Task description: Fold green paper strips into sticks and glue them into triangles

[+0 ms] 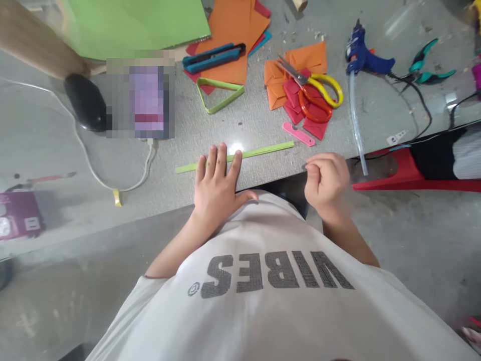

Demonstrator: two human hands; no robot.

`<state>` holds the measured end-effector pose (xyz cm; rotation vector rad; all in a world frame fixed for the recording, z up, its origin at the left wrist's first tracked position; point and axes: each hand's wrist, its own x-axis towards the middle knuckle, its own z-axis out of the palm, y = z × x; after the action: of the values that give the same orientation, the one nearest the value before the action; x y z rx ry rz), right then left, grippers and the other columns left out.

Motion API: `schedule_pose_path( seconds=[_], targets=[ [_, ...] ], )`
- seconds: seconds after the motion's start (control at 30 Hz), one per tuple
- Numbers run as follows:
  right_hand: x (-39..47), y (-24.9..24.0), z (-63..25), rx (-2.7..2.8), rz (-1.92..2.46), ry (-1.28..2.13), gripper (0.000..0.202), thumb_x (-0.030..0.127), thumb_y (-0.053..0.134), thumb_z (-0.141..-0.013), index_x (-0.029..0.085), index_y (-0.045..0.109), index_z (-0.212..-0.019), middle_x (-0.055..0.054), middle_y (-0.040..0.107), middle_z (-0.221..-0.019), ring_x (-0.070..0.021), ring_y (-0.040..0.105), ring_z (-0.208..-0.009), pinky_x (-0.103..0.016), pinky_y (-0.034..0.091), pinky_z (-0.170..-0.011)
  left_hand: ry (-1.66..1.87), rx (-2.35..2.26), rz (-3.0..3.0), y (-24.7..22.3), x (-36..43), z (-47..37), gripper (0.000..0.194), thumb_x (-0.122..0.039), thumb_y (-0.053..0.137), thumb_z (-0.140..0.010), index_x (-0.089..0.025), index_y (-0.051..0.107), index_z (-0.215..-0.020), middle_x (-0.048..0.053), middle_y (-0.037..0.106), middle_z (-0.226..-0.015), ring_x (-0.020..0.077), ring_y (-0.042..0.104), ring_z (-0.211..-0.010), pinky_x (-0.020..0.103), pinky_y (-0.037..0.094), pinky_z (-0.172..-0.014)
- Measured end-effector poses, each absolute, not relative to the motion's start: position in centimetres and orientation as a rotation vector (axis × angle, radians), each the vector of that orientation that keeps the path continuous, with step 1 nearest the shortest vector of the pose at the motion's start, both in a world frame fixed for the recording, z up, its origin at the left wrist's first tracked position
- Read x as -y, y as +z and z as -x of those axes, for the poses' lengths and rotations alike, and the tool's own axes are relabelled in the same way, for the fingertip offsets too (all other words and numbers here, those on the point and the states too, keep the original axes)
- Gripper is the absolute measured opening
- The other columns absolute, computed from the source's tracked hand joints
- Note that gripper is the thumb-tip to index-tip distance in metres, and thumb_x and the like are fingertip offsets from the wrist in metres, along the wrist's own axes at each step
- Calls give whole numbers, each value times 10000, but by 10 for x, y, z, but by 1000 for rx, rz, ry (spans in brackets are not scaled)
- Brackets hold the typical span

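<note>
My left hand (pixel 217 184) lies flat on the grey table (pixel 255 125), fingers spread over the left part of a long green paper strip (pixel 263 150). My right hand (pixel 326 181) hovers at the table's near edge with fingers curled in; nothing shows inside it. A small pink cutter (pixel 298 134) lies just beyond the right hand. Farther back, a green paper strip folded into a triangle (pixel 219 93) rests on the table.
Scissors with yellow and orange handles (pixel 313 88) lie on folded orange and red papers (pixel 296 82). A blue utility knife (pixel 213 56), orange sheets (pixel 235 22), green sheet (pixel 131 22), blue glue gun (pixel 363 56), teal pliers (pixel 424 65), black mouse (pixel 85 102) and white cable (pixel 97 173) surround them.
</note>
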<state>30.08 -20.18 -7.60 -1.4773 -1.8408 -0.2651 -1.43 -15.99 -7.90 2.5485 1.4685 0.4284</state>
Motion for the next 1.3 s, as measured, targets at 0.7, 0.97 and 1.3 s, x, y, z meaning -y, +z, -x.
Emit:
schedule_pose_path(
  seconds=[0.7, 0.97, 1.3],
  targets=[
    [252, -42, -338, 1390, 1214, 1230, 531, 748, 781, -1145, 301, 791, -861, -2, 653, -628, -207, 601, -545, -355, 481, -530, 526, -1517, -1951, -23, 115, 40, 294, -277, 663, -1063, -218, 815, -1308, 91, 858, -1078, 281, 824, -991, 405, 641, -946],
    [228, -17, -340, 1119, 1562, 1112, 567, 821, 1035, -870, 287, 870, -967, -25, 759, -769, -197, 665, -617, -371, 591, -607, 725, -1216, -1507, 14, 97, 38, 316, -476, 839, -795, -212, 806, -964, -6, 732, -735, 164, 671, -661, 285, 550, -646],
    [49, 13, -205, 1606, 1056, 1240, 790, 936, 882, -967, 252, 631, -662, 4, 615, -606, -125, 486, -564, -333, 340, -539, 733, -1047, -1448, 29, 52, 20, 237, -405, 927, -757, -220, 820, -858, 2, 754, -722, 168, 724, -675, 286, 616, -661]
  ],
)
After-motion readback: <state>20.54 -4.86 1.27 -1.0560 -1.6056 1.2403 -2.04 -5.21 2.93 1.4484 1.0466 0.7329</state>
